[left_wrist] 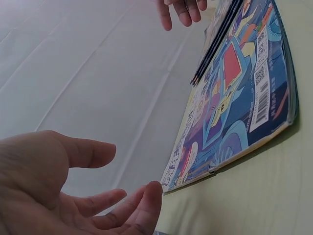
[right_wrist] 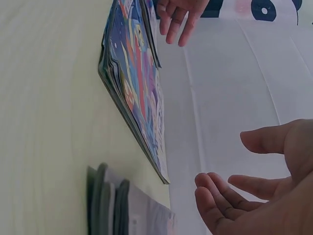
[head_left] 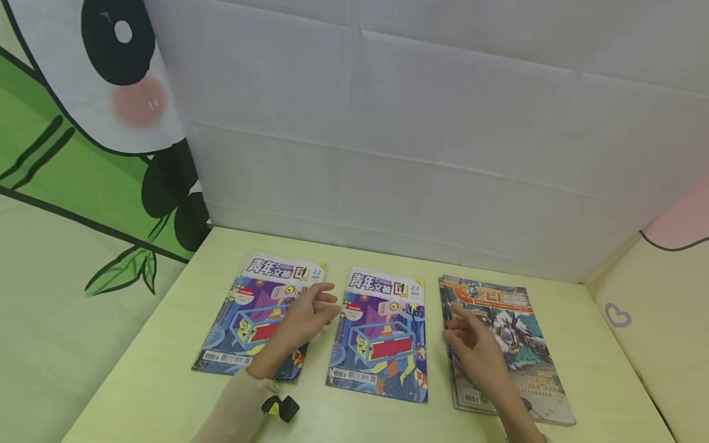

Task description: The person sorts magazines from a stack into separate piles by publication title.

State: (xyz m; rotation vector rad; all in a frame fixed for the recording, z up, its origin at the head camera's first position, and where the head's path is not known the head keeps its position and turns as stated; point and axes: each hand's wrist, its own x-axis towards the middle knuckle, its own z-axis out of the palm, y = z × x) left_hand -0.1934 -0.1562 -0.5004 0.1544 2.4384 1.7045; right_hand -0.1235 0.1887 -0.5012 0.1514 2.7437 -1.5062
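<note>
Three lots of magazines lie in a row on the pale table. My left hand [head_left: 306,317] is held over the right side of the left magazine [head_left: 221,326], its fingers reaching toward the middle magazine [head_left: 382,369]. Both of these have the same purple and blue cover. My right hand [head_left: 476,351] is above the left edge of the right magazine stack [head_left: 532,369], which has a teal and grey cover with orange lettering. In the wrist views, the left hand [left_wrist: 73,191] and right hand [right_wrist: 264,186] have loosely bent fingers, thumbs apart, holding nothing.
Behind the pale yellow table [head_left: 149,381] hangs a white cloth [head_left: 415,123]. A cartoon-printed cloth [head_left: 72,246] covers the left side, and another printed panel [head_left: 664,320] stands at the right. A small black and yellow item [head_left: 282,407] is at the left sleeve.
</note>
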